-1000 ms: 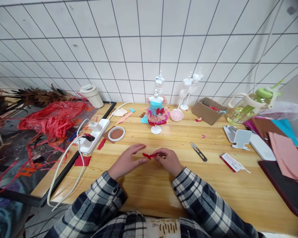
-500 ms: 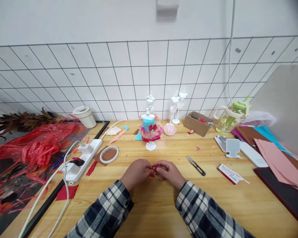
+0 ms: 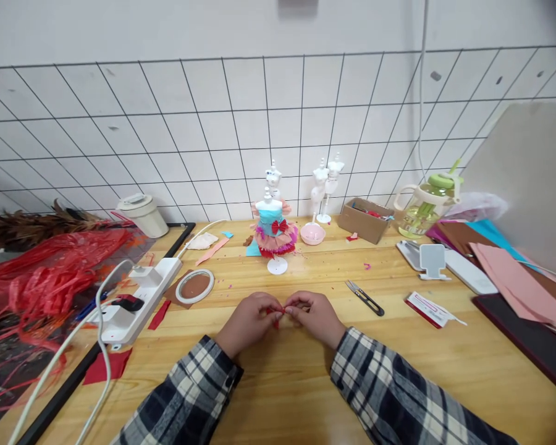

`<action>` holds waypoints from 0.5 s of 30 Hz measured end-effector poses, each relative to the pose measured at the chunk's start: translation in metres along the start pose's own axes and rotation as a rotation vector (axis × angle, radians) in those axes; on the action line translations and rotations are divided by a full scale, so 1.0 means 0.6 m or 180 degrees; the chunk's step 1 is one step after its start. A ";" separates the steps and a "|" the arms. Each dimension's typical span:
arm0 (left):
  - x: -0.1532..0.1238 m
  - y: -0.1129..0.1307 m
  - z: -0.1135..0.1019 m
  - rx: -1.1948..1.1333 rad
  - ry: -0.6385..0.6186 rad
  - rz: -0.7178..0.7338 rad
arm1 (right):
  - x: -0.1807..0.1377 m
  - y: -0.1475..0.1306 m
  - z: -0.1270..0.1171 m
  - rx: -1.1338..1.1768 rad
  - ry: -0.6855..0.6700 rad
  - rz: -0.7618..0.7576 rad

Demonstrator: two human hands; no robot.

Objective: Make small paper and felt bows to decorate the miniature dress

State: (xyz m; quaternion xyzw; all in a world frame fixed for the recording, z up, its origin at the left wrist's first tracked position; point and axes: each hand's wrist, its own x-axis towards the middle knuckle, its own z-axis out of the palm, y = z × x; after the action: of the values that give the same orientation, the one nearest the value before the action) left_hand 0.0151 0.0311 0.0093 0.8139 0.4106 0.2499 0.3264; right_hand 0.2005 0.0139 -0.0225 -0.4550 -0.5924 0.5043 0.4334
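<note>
Both my hands meet low over the wooden table, pinching one small red piece (image 3: pixel 277 322), perhaps crepe paper; the fingers cover most of it. My left hand (image 3: pixel 252 319) is closed on its left side, thumb against forefinger. Opposite, my right hand (image 3: pixel 315 316) grips it with thumb and fingertips. Just beyond them stands a small white dress form (image 3: pixel 269 204) in a blue top with a red bow (image 3: pixel 279 227) and a ruffled pink and red skirt (image 3: pixel 273 241). Thread snips (image 3: pixel 365 298) lie to the right of my right hand.
On the left are a power strip (image 3: pixel 143 296) with cords, a tape roll (image 3: pixel 195 286), red scraps (image 3: pixel 107 367) and red plastic strands (image 3: pixel 50 272). Behind stand a pink bowl (image 3: pixel 312 233), bare dress forms (image 3: pixel 320 185) and a cardboard box (image 3: pixel 364 220). At right are a jug (image 3: pixel 419 210) and a phone stand (image 3: pixel 432 259).
The camera view has shifted a little. My fingertips have drawn closer together on the red piece, and less of it shows above the thumbs.
</note>
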 end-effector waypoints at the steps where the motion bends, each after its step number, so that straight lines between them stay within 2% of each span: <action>1: -0.001 -0.001 -0.001 -0.0010 0.0058 -0.0109 | 0.001 -0.003 -0.007 -0.0277 0.0059 -0.0098; 5: -0.003 -0.006 -0.003 -0.0220 0.0232 -0.0737 | 0.006 -0.024 -0.061 -0.2172 0.0395 -0.0309; 7: -0.002 -0.010 -0.002 -0.0448 0.0343 -0.0931 | 0.004 -0.037 -0.100 -0.3087 0.0957 0.0104; 9: -0.001 -0.012 0.000 -0.0646 0.0497 -0.1008 | -0.004 -0.045 -0.139 -0.3679 0.1321 0.0601; 11: 0.001 -0.013 0.001 -0.0778 0.0612 -0.1051 | -0.014 -0.044 -0.175 -0.3976 0.1373 0.1391; 13: 0.003 -0.012 0.002 -0.0883 0.0654 -0.1069 | -0.022 -0.038 -0.203 -0.4018 0.1142 0.2125; 15: 0.003 -0.010 0.003 -0.0915 0.0687 -0.1050 | -0.025 -0.031 -0.217 -0.4040 0.0829 0.2306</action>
State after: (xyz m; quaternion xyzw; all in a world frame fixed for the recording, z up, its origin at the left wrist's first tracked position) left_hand 0.0143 0.0350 0.0038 0.6496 0.5307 0.3347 0.4295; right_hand 0.3280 0.0243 0.0102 -0.8410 -0.5265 0.1183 -0.0396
